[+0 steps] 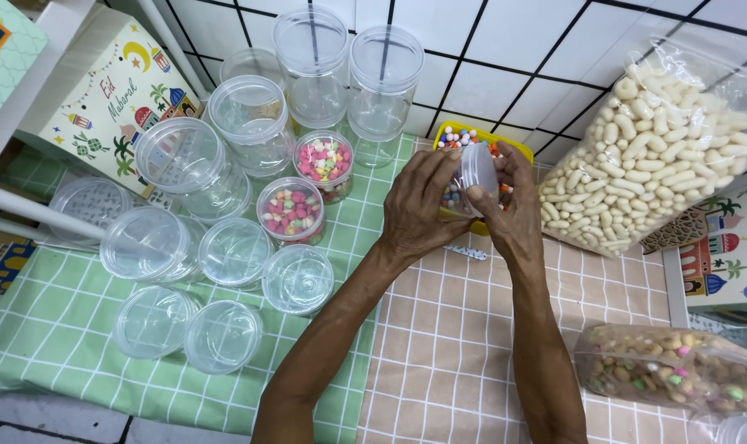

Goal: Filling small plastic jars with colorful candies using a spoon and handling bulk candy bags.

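Jars left, bags right, hands between.
Both hands point(464, 205) hold a small jar point(472, 177) over the tray point(517, 150); empty jars point(225, 255) lie left, a snack bag point(645, 148) right.

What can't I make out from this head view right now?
- Small jar: body mostly hidden by the left hand and right hand; fill level unreadable.
- Yellow tray: contents largely covered by both hands.
- Bag of mixed snacks: cut off by the right edge.
- Container: cut off at the bottom right corner.
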